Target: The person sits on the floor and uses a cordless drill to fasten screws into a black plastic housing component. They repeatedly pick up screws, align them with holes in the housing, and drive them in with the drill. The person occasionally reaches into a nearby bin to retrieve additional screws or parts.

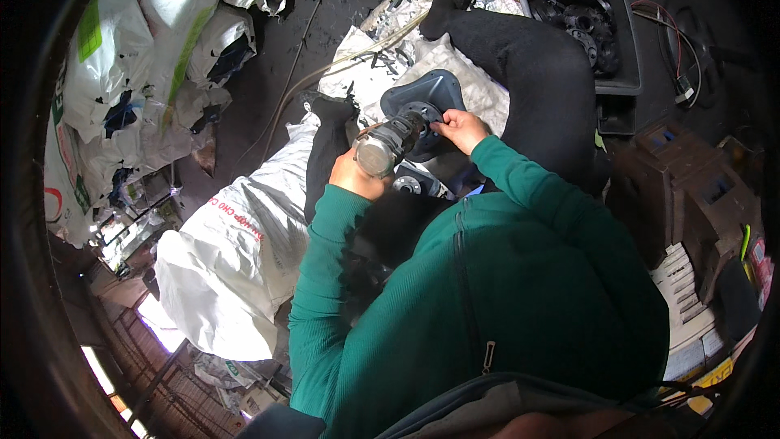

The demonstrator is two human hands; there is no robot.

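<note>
My left hand (356, 177) is closed around a stubby cylindrical tool (376, 154) with a dull metallic round end; its exact kind I cannot make out. The tool's far end meets a dark plastic part (426, 91), a rounded-corner plate with a round flange. At the flange's right side, my right hand (463, 130) pinches the part's edge with thumb and fingers. Below them, between my legs, lies another dark piece with a pale round face (408, 185), partly hidden. My black-clad legs (548, 73) spread around a white sack (357, 53) strewn with dark shavings.
A grey bin (627, 41) with black moulded parts stands beyond my right leg. Full white sacks (114, 57) crowd the far left, another white sack (244, 252) lies nearer. A pale hose (305, 81) crosses the floor. Brown blocky housings (678, 179) sit at right.
</note>
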